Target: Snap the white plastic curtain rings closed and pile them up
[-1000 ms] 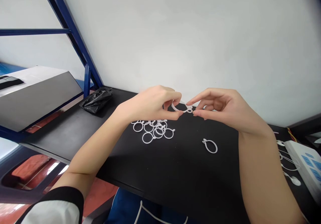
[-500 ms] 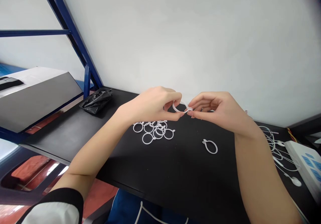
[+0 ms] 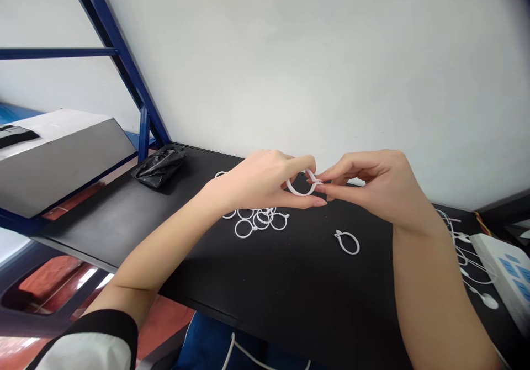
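Above the black table (image 3: 290, 281), a white plastic ring (image 3: 301, 194) with a small clasp at its end is held between both hands. My left hand (image 3: 265, 179) is curled round the ring's left side, with the index finger over its top and the thumb beneath. Thumb and fingers of my right hand (image 3: 368, 185) pinch the clasp end. Several similar white rings (image 3: 243, 237) lie in a loose pile below my left hand, partly covered by it. One separate ring (image 3: 351, 253) rests on the table below my right hand.
A crumpled black plastic bag (image 3: 159, 167) lies at the table's far left. On the right are tangled white cables (image 3: 467, 275) and a white power strip (image 3: 497, 259). A blue metal frame (image 3: 120, 55) and a grey-white box (image 3: 66, 160) stand on the left; a pale wall rises behind.
Both hands have shifted slightly right. The held ring has turned to show more of its loop, and my left thumb has slid right beneath it. The table rings have stayed put.
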